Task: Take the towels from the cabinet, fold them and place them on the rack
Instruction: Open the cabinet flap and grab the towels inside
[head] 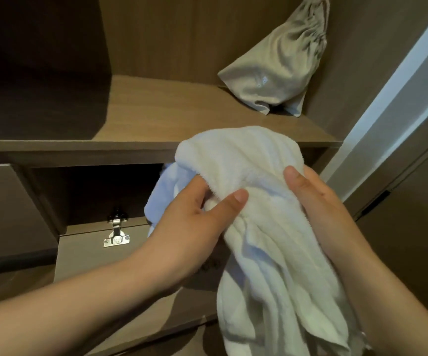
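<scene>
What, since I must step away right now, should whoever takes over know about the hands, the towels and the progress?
Left hand grips the white towel, thumb on top; right hand holds its other side.
Towel: bunched, unfolded, in front of the cabinet's open lower compartment. More pale cloth shows behind the left hand.
Done: one towel in hand.
Left: fold it, place it on the rack (not in view).

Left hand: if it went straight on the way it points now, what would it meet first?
The white towel: the left hand grips its bunched top. Pushing further through the cloth, it would probably reach the right hand, which holds the towel's other side; depth is unclear.
</scene>
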A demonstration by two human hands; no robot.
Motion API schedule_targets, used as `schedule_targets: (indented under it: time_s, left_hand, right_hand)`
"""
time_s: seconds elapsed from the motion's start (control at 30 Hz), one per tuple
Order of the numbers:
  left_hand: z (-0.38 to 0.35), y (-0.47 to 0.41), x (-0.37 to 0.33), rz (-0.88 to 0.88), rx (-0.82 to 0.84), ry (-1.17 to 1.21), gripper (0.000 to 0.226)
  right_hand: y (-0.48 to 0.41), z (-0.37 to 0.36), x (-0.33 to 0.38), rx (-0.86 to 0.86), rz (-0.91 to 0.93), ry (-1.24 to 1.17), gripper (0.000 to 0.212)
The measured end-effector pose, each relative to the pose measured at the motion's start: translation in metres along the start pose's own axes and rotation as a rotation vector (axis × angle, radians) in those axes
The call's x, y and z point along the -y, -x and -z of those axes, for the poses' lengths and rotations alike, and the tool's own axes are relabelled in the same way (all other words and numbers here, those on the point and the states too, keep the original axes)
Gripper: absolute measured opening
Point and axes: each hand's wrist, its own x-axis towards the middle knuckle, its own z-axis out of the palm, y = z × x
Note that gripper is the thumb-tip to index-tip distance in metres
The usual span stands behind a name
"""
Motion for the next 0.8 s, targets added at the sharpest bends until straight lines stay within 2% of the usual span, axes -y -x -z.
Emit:
schedule_targets:
  time_s: [0.2,0.33,0.43,0.5,0.57,0.7,0.8]
  left_hand:
    - [-0.002,-0.015,-0.046,0.085,0.056,0.069,0.024]
    - [-0.001,-0.023,-0.062,0.083,0.084,0.1,0.029]
    - [-0.004,-0.033,-0.084,0.081,0.092,0.092,0.038]
    - [-0.006,-0.042,-0.103,0.105,0.079,0.1,0.036]
    - [-0.01,-0.049,-0.126,0.156,0.067,0.114,0.03]
    - [-0.018,-0.062,-0.173,0.246,0.055,0.121,0.035]
    - [-0.025,-0.071,-0.208,0.275,0.061,0.083,0.03]
  right_hand:
    - [-0.018,0.009,0.043,-0.012,0.021,0.022,0.013]
    - [-0.025,0.014,0.06,-0.029,0.062,0.025,0.017]
    - [-0.035,0.022,0.078,-0.049,0.07,0.01,0.033]
    - [-0.044,0.027,0.096,-0.051,0.06,0.002,0.038]
    - [-0.05,0.033,0.115,-0.04,0.019,-0.005,0.036]
    - [-0.06,0.046,0.155,-0.024,-0.047,-0.025,0.034]
    - [-0.063,0.058,0.189,-0.036,-0.08,-0.056,0.037]
